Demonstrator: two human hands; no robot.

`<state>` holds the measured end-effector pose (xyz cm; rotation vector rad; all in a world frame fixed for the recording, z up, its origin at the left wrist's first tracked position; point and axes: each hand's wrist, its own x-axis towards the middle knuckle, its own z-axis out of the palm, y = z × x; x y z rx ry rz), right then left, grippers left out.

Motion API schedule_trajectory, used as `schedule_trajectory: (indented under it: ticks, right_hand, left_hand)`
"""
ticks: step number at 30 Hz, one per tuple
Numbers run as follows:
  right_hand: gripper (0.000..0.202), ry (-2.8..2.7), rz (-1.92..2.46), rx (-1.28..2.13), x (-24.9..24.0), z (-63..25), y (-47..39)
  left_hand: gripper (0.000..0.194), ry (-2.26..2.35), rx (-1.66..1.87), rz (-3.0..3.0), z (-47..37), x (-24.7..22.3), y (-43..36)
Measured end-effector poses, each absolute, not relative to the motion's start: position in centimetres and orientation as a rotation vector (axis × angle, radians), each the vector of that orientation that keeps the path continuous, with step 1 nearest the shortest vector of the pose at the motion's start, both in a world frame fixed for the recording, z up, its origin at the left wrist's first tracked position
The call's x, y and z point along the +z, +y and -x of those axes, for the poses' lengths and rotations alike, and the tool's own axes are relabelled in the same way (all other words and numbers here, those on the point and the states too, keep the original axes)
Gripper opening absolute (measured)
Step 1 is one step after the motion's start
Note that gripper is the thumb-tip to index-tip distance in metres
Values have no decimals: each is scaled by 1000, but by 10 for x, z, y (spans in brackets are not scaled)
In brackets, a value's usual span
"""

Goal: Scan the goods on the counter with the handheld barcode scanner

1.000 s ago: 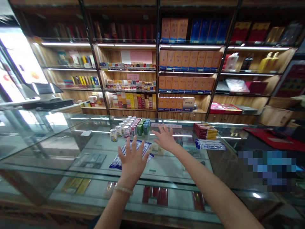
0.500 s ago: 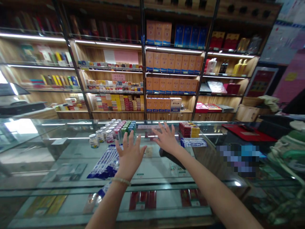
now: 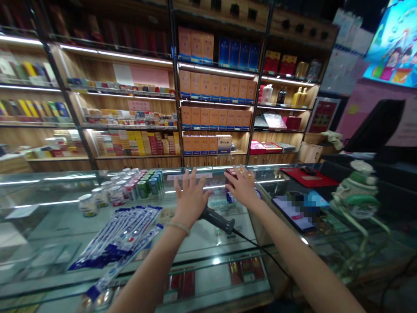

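Observation:
Both my hands are stretched out over the glass counter point(image 3: 192, 248) with nothing in them. My left hand point(image 3: 192, 200) has its fingers spread, above the head end of a black corded handheld scanner point(image 3: 219, 220); whether they touch I cannot tell. Left of that hand lie several long blue-and-white packets point(image 3: 120, 234), fanned out. My right hand point(image 3: 243, 189), fingers apart, is in front of a stack of red and yellow packs point(image 3: 230, 172) and some blue-and-white packets point(image 3: 230, 197), hiding most of both.
Rows of small jars point(image 3: 87, 205) and green cans point(image 3: 143, 188) stand at the back left. To the right are a phone point(image 3: 293, 213), partly blurred out, a green bottle with a strap point(image 3: 358, 195) and a red mat point(image 3: 329, 178). Lit shelves hold orange boxes point(image 3: 215, 87).
The view has turned right, so the counter goods sit further left. My hands have shifted right over the counter, the right one now covering the red and yellow stack. More of the scanner shows.

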<state>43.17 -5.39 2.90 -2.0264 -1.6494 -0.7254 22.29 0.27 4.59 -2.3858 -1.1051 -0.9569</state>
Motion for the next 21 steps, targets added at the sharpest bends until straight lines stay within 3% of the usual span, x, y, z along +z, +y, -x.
schedule_trajectory:
  ticks: [11,21]
  right_hand:
    - [43,-1467,2136,-865,18,-511,-86]
    - [43,-1424,2184,-865,-41,-536,-90]
  left_hand:
    - [47,-973,-931,2579,-304,50,7]
    - [48,-832,-658,2688,-348,18,22]
